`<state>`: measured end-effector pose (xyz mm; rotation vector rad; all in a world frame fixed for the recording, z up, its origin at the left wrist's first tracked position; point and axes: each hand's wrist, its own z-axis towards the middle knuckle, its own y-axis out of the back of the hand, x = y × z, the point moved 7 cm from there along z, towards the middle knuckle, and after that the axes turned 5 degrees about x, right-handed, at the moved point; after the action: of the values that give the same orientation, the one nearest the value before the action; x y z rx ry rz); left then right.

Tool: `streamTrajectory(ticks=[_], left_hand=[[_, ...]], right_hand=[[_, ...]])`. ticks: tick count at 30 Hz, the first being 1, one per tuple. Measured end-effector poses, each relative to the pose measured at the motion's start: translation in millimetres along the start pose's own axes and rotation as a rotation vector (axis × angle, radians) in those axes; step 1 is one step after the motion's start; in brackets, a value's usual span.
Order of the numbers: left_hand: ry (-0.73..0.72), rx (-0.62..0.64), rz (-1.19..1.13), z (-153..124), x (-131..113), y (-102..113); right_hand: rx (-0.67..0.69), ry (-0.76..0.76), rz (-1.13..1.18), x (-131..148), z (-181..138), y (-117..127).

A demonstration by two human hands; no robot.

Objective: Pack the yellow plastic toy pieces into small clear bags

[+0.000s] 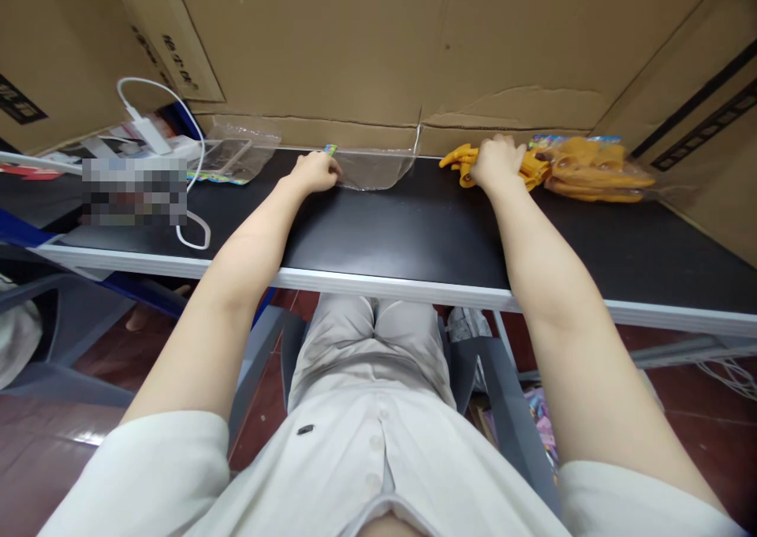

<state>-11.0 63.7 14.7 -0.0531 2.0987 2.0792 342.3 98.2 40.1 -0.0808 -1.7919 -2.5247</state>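
Note:
My left hand (pixel 316 171) is closed at the header end of a clear plastic bag (pixel 378 169), which lies flat on the black table (pixel 402 237). A bit of the bag's colourful header card shows beside the fingers. Farther right, my right hand (pixel 497 160) is curled over loose yellow plastic pieces (pixel 460 158); their exact kind is not clear, and the palm hides part of them. Right beside that hand sits a clear bag filled with similar yellow pieces (pixel 597 176), with a colourful header at its back edge.
Another clear bag (pixel 240 154) with a colourful edge lies left of my left hand. A white cable (pixel 204 139) loops up from a white plug near a blurred patch. Cardboard walls (pixel 378 48) rise behind the table, whose front has a metal edge (pixel 390 283).

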Motion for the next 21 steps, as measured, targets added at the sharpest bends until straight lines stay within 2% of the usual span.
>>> streamTrajectory(ticks=[3, 7, 13, 16, 19, 21], left_hand=[[-0.008, 0.010, 0.011, -3.1, -0.7, -0.3], [-0.008, 0.062, 0.010, -4.8, 0.9, -2.9], [0.071, 0.071, 0.041, -7.9, 2.1, -2.7], [0.099, 0.065, 0.062, -6.9, 1.8, -3.8], [0.124, 0.070, 0.103, -5.7, 2.8, -5.3], [0.137, 0.093, 0.122, -6.5, 3.3, -6.6]], right_hand=[[-0.051, 0.027, 0.060, -11.5, 13.3, -11.3], [-0.048, 0.033, 0.084, -15.3, 19.6, -17.2], [0.058, -0.066, 0.068, -9.9, 10.0, -14.0], [0.114, -0.109, 0.151, -12.1, 6.3, -16.0], [0.122, -0.098, 0.212, -10.2, 3.2, -14.4], [0.100, -0.106, 0.156, -5.1, -1.3, -7.6]])
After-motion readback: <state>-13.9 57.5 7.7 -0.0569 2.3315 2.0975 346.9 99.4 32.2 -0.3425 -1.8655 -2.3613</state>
